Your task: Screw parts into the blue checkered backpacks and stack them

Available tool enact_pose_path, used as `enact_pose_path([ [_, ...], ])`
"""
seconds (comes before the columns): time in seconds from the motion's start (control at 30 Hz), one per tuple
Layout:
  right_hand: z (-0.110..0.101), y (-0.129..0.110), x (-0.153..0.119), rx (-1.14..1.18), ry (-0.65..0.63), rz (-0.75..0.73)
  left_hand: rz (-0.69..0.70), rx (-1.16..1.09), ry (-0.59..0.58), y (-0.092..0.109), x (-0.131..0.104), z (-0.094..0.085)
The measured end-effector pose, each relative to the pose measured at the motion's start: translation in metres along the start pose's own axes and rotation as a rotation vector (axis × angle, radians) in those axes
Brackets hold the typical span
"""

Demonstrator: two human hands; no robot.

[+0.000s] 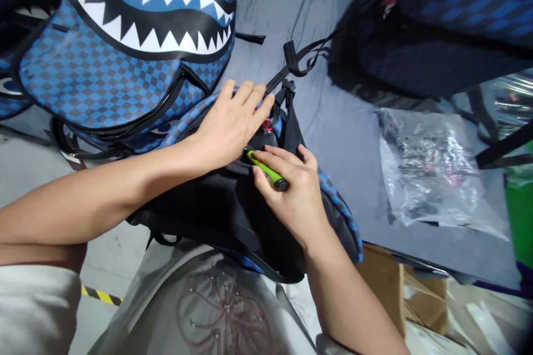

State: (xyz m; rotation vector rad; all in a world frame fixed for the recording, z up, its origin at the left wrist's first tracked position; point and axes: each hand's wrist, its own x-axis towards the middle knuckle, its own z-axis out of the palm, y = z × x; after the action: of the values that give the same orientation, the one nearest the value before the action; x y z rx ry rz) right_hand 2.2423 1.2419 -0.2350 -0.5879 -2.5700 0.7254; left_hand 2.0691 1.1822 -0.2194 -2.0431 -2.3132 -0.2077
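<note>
A black backpack [250,216] with blue checkered edging lies at the table's front edge, its black side up. My right hand [291,183] is closed around a green tool [268,171] with a black end; the tool's far tip is at the backpack's upper part and too small to make out. My left hand [235,122] lies flat with its fingers stretched over the top of the backpack, just left of the tool. Black straps [289,111] and a small red piece show beside its fingertips.
Blue checkered backpacks with a shark-mouth print [125,66] lie at the left. Another dark blue backpack [437,28] is at the upper right. A clear plastic bag [433,166] rests on the grey table [350,144]. Cardboard [383,277] stands below the table's edge.
</note>
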Motion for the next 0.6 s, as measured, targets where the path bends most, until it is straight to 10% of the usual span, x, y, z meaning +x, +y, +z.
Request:
enact_pose_path([
  [0.6, -0.0038, -0.0004, 0.0087, -0.050, -0.042, 0.019, -0.032, -0.019, -0.093, 0.0021, 0.0045, -0.0059],
])
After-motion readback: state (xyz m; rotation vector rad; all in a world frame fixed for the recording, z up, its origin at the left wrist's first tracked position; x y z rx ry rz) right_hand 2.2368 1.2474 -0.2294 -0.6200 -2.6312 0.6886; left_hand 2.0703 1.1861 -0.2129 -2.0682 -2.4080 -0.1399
